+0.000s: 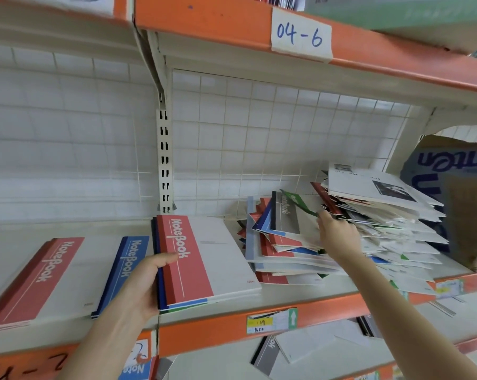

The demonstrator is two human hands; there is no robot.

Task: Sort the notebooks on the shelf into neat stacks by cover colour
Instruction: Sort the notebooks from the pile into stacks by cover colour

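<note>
White tiled wall (67,127) behind orange-edged metal shelving (218,334)

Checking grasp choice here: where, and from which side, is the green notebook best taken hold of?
Pinch the green notebook by its protruding near corner, coming from the front, by the right hand. It leans tilted on the loose pile; that corner juts free.

place: stationery shop aisle | shelving: orange-edged metal shelves (204,334), wire-grid back (259,127) | labels: price tag (262,322), handwritten code slip "04-6" (300,34) | stock: many identical notebooks (286,242)
</note>
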